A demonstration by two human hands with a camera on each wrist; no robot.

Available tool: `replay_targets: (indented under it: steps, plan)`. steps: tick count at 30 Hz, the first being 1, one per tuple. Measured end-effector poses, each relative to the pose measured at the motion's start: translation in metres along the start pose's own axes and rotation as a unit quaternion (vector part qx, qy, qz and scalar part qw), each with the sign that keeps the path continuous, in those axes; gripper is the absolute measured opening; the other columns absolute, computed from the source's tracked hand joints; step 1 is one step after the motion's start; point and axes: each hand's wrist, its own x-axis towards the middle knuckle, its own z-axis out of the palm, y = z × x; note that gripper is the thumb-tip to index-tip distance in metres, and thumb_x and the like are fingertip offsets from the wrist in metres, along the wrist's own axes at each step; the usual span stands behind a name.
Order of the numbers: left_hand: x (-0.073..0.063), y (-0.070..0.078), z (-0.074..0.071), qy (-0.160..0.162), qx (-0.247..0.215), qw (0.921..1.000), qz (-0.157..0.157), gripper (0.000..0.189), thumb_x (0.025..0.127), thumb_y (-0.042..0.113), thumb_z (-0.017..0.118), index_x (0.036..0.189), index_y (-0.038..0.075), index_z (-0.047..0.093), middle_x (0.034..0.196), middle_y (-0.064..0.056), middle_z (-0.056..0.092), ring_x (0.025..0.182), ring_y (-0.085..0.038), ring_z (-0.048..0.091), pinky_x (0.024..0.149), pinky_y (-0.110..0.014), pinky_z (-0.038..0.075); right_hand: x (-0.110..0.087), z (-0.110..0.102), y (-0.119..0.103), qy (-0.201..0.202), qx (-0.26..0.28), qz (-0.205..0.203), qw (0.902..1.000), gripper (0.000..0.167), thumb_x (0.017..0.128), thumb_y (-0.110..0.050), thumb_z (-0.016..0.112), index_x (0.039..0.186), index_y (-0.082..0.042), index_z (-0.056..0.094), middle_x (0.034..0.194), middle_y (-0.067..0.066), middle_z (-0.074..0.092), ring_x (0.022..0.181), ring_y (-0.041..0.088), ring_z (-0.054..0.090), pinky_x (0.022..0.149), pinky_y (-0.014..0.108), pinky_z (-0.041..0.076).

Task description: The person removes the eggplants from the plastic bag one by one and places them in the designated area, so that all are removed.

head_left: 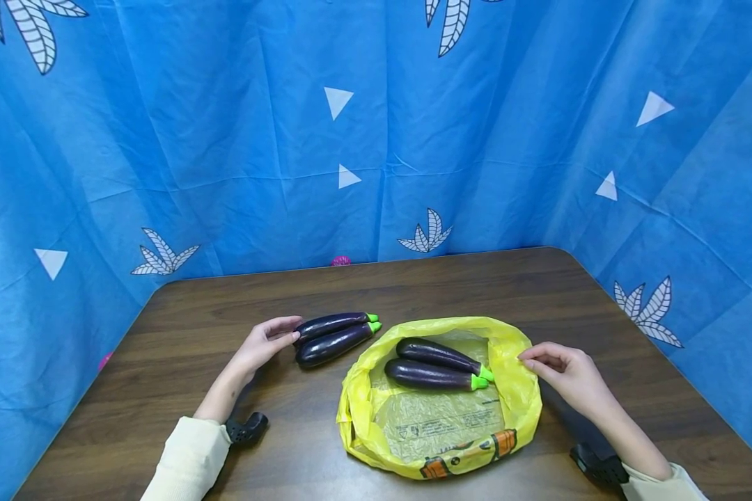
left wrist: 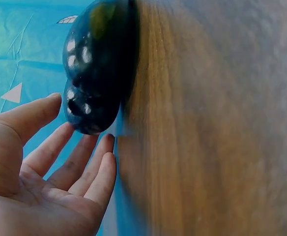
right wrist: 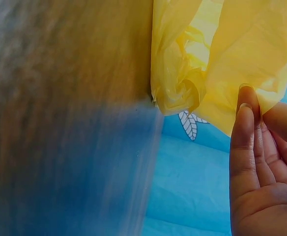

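Loose eggplants: just right of left hand, the nearer hand; long axes roughly left-right.
Left hand: fingers spread, grasping nothing.
Right hand: pinching bag at right rim.

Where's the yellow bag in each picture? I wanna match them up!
Head: the yellow bag sits right of centre, in the lower half.
Left wrist: it isn't in this one.
Right wrist: at the top right, its edge pinched by the right hand.
Shared landmark: the blue cloth shows in all three.
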Motion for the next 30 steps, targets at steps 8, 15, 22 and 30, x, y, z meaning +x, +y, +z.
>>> replay_targets:
  steps: [8,15,22,30]
  plan:
    - [-0.005,0.010,-0.007,0.023,0.012,0.9996,0.012,0.046,0.094,0.022,0.059,0.130,-0.005,0.050,0.127,-0.022,0.053,0.118,-0.031,0.047,0.099,-0.040,0.036,0.000,0.000,0.001,0.000,-0.002,-0.006,1.0000,0.009,0.086,-0.002,0.066,0.094,-0.005,0.069,0.086,0.003,0.067,0.072,0.009,0.061,0.059,0.024,0.052]
    - [-0.009,0.030,-0.002,0.045,-0.016,0.9979,0.043,0.043,0.095,0.019,0.057,0.128,-0.007,0.050,0.127,-0.024,0.052,0.118,-0.029,0.048,0.092,-0.021,0.039,0.000,0.000,0.001,0.001,-0.001,-0.010,0.9999,0.009,0.086,-0.002,0.066,0.094,-0.005,0.069,0.086,0.003,0.067,0.071,0.009,0.061,0.059,0.026,0.052]
    - [-0.012,0.054,0.017,0.012,-0.049,0.9949,0.087,0.040,0.095,0.014,0.057,0.127,-0.008,0.050,0.125,-0.027,0.052,0.116,-0.030,0.050,0.089,-0.019,0.042,-0.001,-0.001,0.000,0.001,-0.002,-0.005,1.0000,0.009,0.086,-0.002,0.066,0.094,-0.005,0.069,0.086,0.003,0.067,0.071,0.009,0.061,0.058,0.027,0.052]
    - [-0.015,0.084,0.049,-0.039,-0.059,0.9911,0.113,0.036,0.094,0.016,0.059,0.124,-0.002,0.056,0.121,-0.017,0.058,0.112,-0.024,0.054,0.091,-0.026,0.043,0.000,0.000,0.000,0.003,-0.003,-0.004,1.0000,0.009,0.085,-0.001,0.067,0.093,-0.005,0.069,0.085,0.003,0.067,0.070,0.010,0.060,0.058,0.024,0.051]
